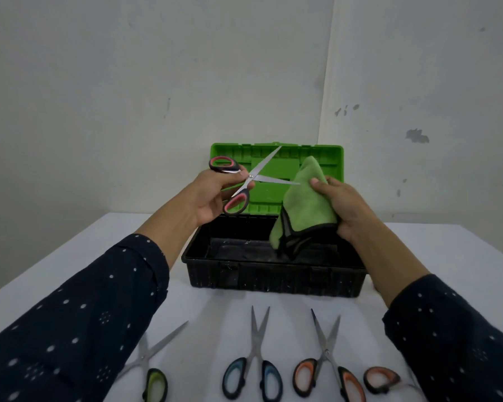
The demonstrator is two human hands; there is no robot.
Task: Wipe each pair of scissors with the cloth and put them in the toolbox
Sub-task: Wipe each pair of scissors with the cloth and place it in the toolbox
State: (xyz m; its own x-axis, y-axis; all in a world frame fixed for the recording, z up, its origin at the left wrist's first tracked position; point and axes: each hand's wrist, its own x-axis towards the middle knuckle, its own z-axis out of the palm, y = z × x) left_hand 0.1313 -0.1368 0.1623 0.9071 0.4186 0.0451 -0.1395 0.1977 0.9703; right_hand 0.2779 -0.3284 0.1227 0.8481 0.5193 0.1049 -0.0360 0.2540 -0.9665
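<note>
While my left hand (212, 198) grips the pink-handled scissors (246, 181) near the pivot, their blades stand spread wide, one pointing up across the green lid (276, 175) and the other reaching right toward the cloth. My fingers are closed around the lower handle loop, and the upper loop sticks out above my knuckles. My right hand (343, 207) is clenched on the green cloth (305, 204), thumb pressed on its front, so that the fabric hangs in folds with a dark edge trailing into the box. The tip of the horizontal blade sits at the cloth's left edge; I cannot tell whether it touches.

Both hands hover above the toolbox (273, 280), whose black tray lies open on the white table (436, 256) with the lid tilted back against the wall side. Its bottom looks bare.

Nearer to me, four more pairs lie in a row on the table: green-handled scissors (154, 369) partly under my left sleeve, blue-handled scissors (256, 364), orange-handled scissors (328, 364), and, at the right, another orange handle (381, 380) half hidden by my right sleeve.
</note>
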